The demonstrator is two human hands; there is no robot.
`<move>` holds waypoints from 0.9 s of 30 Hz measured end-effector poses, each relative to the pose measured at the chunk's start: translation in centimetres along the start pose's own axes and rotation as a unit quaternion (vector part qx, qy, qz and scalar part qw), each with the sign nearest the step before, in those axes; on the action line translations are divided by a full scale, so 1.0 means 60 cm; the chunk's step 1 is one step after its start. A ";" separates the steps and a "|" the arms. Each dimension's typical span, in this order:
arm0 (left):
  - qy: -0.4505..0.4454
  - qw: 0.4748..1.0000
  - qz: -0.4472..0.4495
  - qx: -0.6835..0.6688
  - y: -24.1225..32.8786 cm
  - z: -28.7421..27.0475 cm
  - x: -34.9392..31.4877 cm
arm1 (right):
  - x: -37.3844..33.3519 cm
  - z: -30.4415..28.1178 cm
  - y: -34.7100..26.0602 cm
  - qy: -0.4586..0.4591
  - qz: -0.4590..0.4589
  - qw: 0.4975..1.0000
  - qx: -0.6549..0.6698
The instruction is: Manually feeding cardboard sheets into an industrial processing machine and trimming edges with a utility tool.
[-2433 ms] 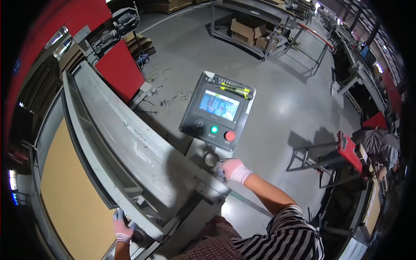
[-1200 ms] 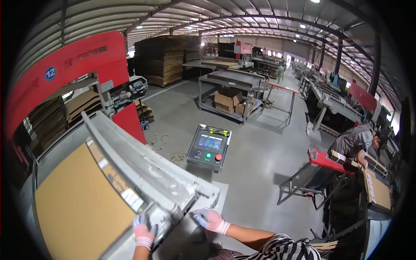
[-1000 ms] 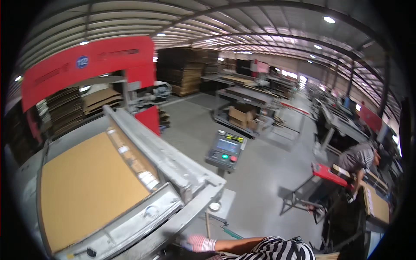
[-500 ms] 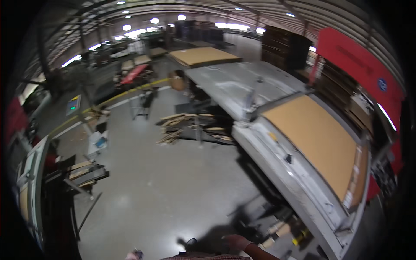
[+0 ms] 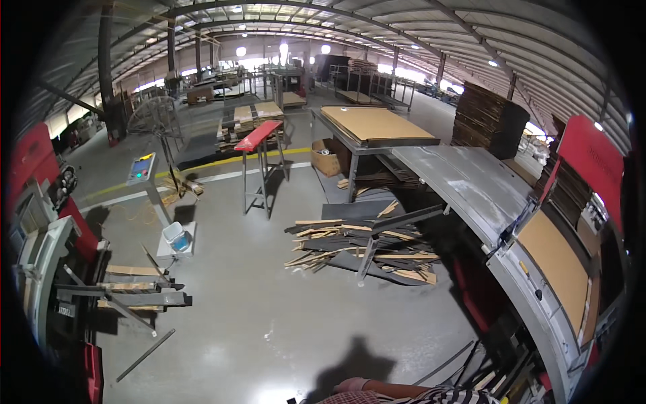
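Far left, a grey machine frame [image 5: 40, 269] with red panels stands at the edge, and just right of it a control panel on a post [image 5: 142, 170] rises over a small white tub [image 5: 173, 237]. Moving across the concrete floor [image 5: 256, 316], a red-topped stand [image 5: 258, 138] stands alone, then a heap of cardboard scraps and strips [image 5: 356, 246]. Bottom centre, only a striped sleeve and a bit of forearm [image 5: 383, 390] poke into view; neither hand shows, so their grip can't be told. On the right, brown cardboard sheets [image 5: 555, 266] lie on the grey feed table [image 5: 471, 185], nearest the arm.
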State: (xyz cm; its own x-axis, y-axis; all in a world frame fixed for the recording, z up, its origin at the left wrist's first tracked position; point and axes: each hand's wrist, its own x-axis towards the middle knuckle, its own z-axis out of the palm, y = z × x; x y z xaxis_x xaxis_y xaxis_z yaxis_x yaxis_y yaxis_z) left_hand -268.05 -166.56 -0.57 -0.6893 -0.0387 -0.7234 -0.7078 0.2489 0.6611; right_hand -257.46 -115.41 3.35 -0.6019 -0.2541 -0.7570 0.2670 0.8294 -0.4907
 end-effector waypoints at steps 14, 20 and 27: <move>-0.048 0.996 0.040 0.057 0.608 0.163 0.497 | 0.241 -0.872 0.037 0.270 -0.132 0.953 0.031; -0.007 0.998 -0.056 0.039 0.831 0.182 0.658 | 0.088 -1.515 -0.344 0.486 -0.496 0.719 -0.022; -0.029 0.999 -0.031 0.018 1.150 0.193 1.105 | 0.094 -1.870 -0.552 0.616 -0.525 0.564 -0.164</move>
State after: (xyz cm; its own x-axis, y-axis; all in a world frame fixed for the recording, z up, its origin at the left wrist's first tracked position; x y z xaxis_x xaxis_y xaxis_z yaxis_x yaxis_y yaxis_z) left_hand -360.80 -140.73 -5.20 -0.6334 0.0010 -0.7738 -0.7419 0.2834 0.6077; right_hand -354.16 -88.48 63.73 -0.4188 -0.3195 0.8500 -0.7556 0.6419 -0.1310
